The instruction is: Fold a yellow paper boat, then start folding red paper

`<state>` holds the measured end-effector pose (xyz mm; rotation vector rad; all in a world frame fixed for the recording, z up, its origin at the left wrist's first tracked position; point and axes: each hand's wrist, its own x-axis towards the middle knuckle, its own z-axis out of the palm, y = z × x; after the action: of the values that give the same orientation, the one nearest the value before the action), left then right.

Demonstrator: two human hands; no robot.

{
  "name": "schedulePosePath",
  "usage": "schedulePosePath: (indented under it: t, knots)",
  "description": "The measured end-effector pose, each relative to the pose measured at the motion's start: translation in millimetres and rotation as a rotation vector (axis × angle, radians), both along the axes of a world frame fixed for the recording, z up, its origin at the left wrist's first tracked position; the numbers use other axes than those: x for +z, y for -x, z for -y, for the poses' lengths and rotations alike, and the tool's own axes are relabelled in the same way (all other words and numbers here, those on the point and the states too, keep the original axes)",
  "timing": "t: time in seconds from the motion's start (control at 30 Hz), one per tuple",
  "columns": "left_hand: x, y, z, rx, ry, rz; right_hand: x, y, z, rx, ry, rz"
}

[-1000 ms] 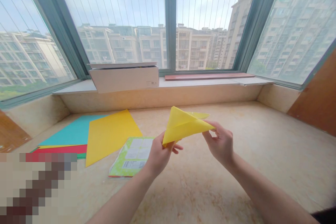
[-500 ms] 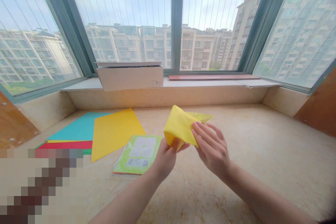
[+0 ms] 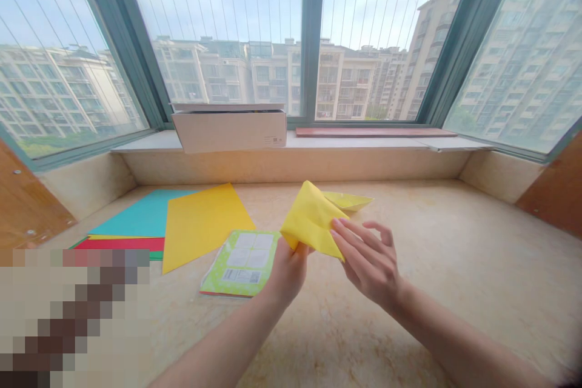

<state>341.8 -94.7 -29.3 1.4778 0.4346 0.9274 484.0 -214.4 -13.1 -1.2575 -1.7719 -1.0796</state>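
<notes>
A folded sheet of yellow paper (image 3: 313, 217) is held above the counter between both hands. My left hand (image 3: 291, 267) grips it from below at its lower left; the fingertips are hidden under the paper. On the right side, my right hand (image 3: 370, 257) pinches the edge, with fingers on top, the thumb out of sight, and one finger lifted away. Behind the held paper a pointed, folded yellow paper piece (image 3: 352, 200) shows; whether it is joined to the held sheet I cannot tell.
To the left lie a yellow sheet (image 3: 204, 221), a blue sheet (image 3: 131, 215) and a red sheet (image 3: 122, 245), overlapping. A green packet (image 3: 239, 267) with a label is near my left wrist. A white box (image 3: 230, 129) stands on the window ledge (image 3: 354, 143).
The front flap of the yellow paper has tipped down and looks flatter, covering more of my left fingers. A finger of my right hand has lifted and curled. The view has shifted slightly.
</notes>
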Motion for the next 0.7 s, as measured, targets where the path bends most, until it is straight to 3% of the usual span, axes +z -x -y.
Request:
schedulePosePath:
  t: [0.13,0.23,0.43,0.53,0.7]
  knots:
    - [-2.1,0,2,0.023,-0.076,-0.001,-6.0,9,2,-0.073,0.026,0.038]
    - [2.5,1,7,-0.072,0.035,0.043,-5.9,7,1,-0.094,0.046,0.027]
    - [8.0,4,11,-0.322,0.294,0.058,3.5,-12,-7,0.071,-0.008,-0.387]
    - [6.4,3,12,-0.353,0.381,-0.028,2.8,-18,-9,0.078,0.008,-0.537]
    - [7.8,1,13,-0.342,0.498,-0.117,-7.3,-25,-14,0.043,0.185,-0.622]
